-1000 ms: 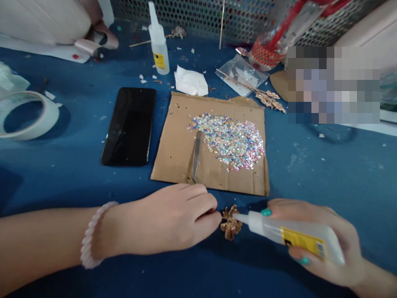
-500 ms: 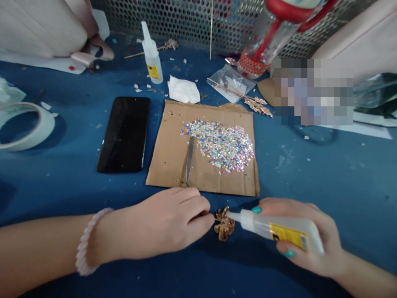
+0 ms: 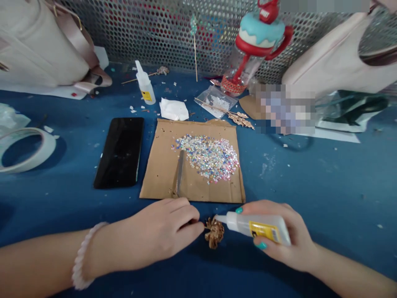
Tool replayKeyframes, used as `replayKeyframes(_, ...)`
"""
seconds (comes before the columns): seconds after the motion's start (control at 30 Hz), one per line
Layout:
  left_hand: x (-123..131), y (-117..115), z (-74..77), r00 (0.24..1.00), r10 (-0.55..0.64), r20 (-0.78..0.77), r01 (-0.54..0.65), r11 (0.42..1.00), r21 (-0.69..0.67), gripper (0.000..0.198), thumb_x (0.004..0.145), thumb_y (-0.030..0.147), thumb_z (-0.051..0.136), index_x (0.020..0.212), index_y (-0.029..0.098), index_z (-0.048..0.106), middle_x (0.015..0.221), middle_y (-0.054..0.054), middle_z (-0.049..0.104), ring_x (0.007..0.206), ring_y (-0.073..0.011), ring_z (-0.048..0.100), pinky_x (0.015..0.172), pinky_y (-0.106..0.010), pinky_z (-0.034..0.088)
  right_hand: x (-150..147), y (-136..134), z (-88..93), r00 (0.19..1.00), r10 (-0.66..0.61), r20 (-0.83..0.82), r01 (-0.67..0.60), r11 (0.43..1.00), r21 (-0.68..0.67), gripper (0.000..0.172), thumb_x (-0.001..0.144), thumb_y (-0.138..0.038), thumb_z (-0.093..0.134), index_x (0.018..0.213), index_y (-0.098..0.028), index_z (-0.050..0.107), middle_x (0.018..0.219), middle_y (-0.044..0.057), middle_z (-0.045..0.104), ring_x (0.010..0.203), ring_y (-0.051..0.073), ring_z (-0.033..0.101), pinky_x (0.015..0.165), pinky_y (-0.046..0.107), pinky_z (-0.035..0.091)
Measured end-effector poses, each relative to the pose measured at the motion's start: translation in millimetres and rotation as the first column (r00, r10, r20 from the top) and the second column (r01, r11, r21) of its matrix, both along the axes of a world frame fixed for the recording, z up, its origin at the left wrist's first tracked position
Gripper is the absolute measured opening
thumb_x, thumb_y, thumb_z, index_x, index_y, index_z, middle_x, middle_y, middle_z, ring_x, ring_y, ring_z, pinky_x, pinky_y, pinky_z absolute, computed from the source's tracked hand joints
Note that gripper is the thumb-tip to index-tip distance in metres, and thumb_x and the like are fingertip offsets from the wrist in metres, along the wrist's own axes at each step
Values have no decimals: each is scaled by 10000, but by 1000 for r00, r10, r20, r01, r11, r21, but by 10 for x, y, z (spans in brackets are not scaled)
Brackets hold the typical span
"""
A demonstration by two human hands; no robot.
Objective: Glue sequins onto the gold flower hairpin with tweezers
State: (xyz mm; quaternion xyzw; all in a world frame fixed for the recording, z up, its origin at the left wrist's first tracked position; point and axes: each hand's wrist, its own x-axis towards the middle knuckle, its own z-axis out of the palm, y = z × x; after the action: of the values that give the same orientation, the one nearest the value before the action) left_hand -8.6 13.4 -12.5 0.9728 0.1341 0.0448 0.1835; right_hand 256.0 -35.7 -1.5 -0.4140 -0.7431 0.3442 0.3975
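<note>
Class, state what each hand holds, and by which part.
Left hand: the bronze flower, apparently by its stem. Right hand: the yellow-labelled bottle, around its body.

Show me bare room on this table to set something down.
Widest: the blue table right of the cardboard, beyond the right hand, with only small specks and smudges. Smaller: the patch between the tape roll, phone and left forearm. Crowded: behind the cardboard, where a standing glue bottle, white wad, plastic bag and gold sprigs sit close together.

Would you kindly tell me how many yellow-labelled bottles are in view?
2: one bottle in the right hand, another bottle standing beyond the phone. Others may be hidden behind things.
</note>
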Motion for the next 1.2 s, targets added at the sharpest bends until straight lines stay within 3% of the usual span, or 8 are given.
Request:
replayKeyframes(0.37,-9,-10,-27,1000,16,-21,-16,999,-44,254,1000,156,319,1005,171,572,981,-39,575,804,-165,501,682,-271,374,13,18,-3,1000,-11,22,12,1000,-23,238,762,-179,655,991,-224,612,798,19,705,567,126,660,472,170,520)
replayKeyframes(0.63,7,15,7,1000,-8,-19,7,999,-34,286,1006,145,277,1044,161,560,1002,-47,574,814,-172,493,687,-279,382,8,16,4,1000,-24,6,24,1000,-20,255,737,-152,657,982,-215,621,846,29,702,604,121,667,520,169,536)
replayKeyframes(1.2,3,9,22,1000,-15,3,15,1000,-8,302,999,125,270,1026,147,570,986,-52,588,803,-178,510,681,-274,401,41,-36,-86,1000,-22,-18,21,998,-51,235,782,-213,654,1013,-228,614,889,28,693,588,102,641,525,171,524)
